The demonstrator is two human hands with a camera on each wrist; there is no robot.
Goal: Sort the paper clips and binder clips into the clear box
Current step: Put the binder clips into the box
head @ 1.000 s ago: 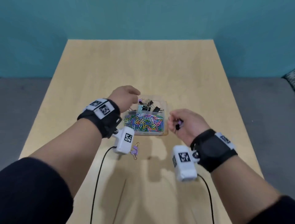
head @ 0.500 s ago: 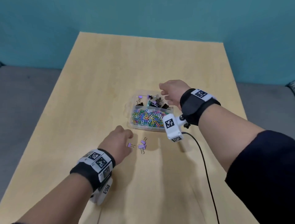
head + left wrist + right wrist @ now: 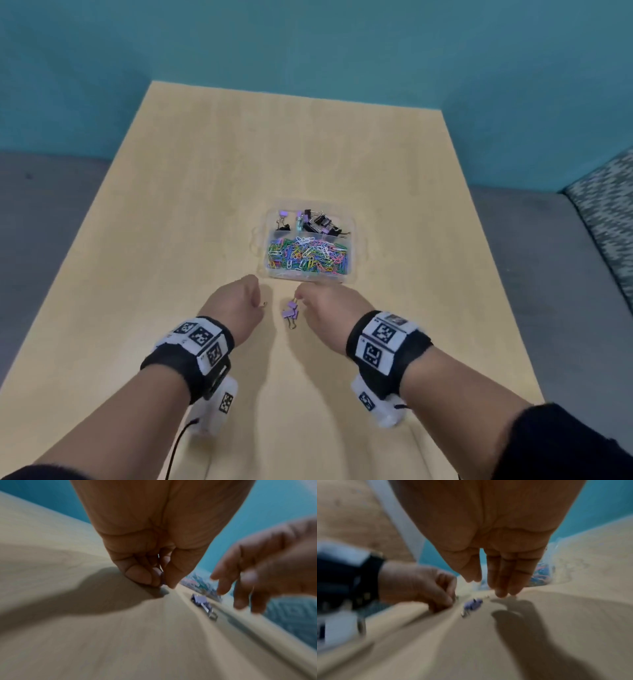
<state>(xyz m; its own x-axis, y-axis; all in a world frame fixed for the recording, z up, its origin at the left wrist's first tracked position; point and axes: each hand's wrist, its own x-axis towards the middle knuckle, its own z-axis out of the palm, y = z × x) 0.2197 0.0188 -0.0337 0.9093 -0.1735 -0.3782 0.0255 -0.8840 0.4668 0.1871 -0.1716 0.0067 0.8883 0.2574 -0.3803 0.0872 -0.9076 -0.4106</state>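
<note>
the purple binder clips [image 3: 290, 313] lie on the bench [image 3: 239, 171] just left of the right hand [image 3: 329, 305], fingers loose and empty. left hand [image 3: 236, 306] pinches a small clip [image 3: 263, 304].

right hand [image 3: 329, 308] back from clear box [image 3: 308, 246] to purple clips [image 3: 290, 313]; left hand [image 3: 236, 308] apparently pinching one

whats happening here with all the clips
A person is sorting clips into a clear box, which already holds coloured paper clips in front and binder clips behind. The left hand pinches a purple binder clip at the table. The right hand reaches, fingers straight, for the purple binder clips on the table.
</note>
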